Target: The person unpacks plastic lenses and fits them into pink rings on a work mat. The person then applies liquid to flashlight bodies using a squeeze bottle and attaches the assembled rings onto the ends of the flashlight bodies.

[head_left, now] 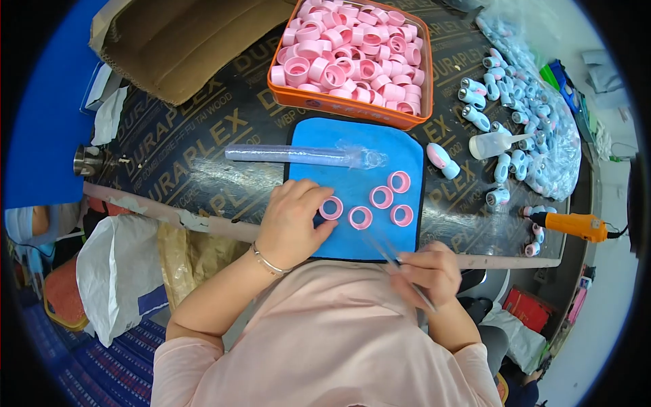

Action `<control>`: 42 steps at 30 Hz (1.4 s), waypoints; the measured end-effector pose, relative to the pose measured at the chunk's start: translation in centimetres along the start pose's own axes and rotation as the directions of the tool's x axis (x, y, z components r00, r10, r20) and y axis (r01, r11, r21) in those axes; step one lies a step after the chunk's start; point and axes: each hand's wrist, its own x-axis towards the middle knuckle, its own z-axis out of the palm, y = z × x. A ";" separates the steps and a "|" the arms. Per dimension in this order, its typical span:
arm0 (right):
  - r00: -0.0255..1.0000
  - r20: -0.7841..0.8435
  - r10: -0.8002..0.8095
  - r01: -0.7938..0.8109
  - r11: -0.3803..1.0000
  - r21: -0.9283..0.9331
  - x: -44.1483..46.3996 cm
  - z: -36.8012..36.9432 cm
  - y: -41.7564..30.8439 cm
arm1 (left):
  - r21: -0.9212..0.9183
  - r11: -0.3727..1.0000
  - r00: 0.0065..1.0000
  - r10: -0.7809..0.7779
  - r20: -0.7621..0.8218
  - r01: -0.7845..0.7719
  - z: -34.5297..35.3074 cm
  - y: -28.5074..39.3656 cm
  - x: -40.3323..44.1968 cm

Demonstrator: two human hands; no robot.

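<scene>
On a blue mat (319, 136), my left hand (291, 220) has its thumb and fingers closed around the left side of a pink ring (331, 208). Several more pink rings (360, 218) lie flat to the right of it. My right hand (430, 271), at the mat's lower right edge, grips slim tweezers (384, 247), smeared by motion, whose tips point toward the nearest rings. Across the upper part of the mat lies a clear plastic tube-shaped sleeve (291, 154) with a crumpled right end.
An orange-rimmed box (349, 107) full of pink rings stands behind the mat. Right of the mat are a pink-and-blue piece (443, 161), a squeeze bottle (489, 144), many small blue pieces (519, 102) and an orange-handled electric tool (576, 226). A cardboard box (183, 47) sits at the upper left.
</scene>
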 end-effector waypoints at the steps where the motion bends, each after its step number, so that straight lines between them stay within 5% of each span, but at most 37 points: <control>1: 0.999 -0.021 0.048 -0.050 0.997 -0.060 -0.9 -1.3 0.2 | -0.008 1.000 1.000 -0.008 0.005 0.008 -0.2 0.1 0.0; 4: 0.918 -0.191 0.348 -0.375 0.918 -0.127 -4.5 -3.7 1.0 | -0.032 0.999 0.999 -0.020 0.033 0.021 -0.6 0.3 0.3; 5: 0.825 -0.267 0.497 -0.510 0.860 0.023 -5.4 -4.0 1.1 | -0.040 0.999 0.998 -0.033 0.052 0.035 -0.7 0.4 0.4; 9: 0.681 -0.353 0.641 -0.577 0.767 0.280 -6.4 -3.7 1.9 | -0.002 1.000 0.999 -0.013 0.048 0.013 -0.9 1.3 0.7; 18: 0.773 -0.250 0.583 -0.497 0.802 0.331 -6.3 -2.8 3.5 | 0.111 0.988 0.991 0.101 0.086 -0.110 -0.3 4.3 1.4; 20: 0.908 -0.201 0.368 -0.353 0.929 0.108 -5.9 -3.1 3.6 | 0.120 0.981 0.986 0.139 0.096 -0.150 0.5 5.2 1.9; 23: 0.953 -0.134 0.270 -0.259 0.961 0.093 -5.6 -3.2 3.7 | 0.134 0.968 0.974 0.197 0.114 -0.211 2.0 6.3 2.8; 42: 0.948 -0.196 0.252 -0.245 0.968 0.060 -5.4 -2.4 4.2 | 0.177 0.961 0.971 0.187 0.150 -0.212 4.9 6.9 4.9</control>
